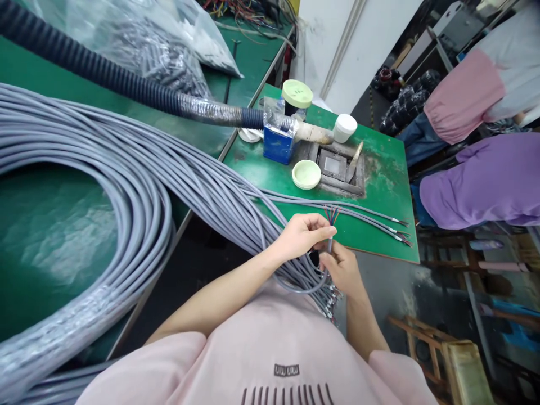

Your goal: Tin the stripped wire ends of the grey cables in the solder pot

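Observation:
Between my two hands stands the upright end of a grey cable [329, 245], its thin coloured wires [332, 215] fanned out at the top. My left hand [304, 232] pinches the cable end just under the bare wires with thumb and fingers. Lower down, my right hand [341, 265] is closed around the same cable. A large bundle of grey cables [219, 191] runs in from the left and passes behind my left forearm. More cable ends [331, 304] hang below my hands. A few cables lie across the green table [371, 247], with stripped wire ends [403, 237] near its right edge.
A solder pot [335, 164] is set into the table, with a scraper [355, 160] leaning on it. Around it are a shallow dish [306, 174], a white cup [345, 128], a lidded jar [297, 94] and a hose on a blue box [278, 145]. Two people are at the right.

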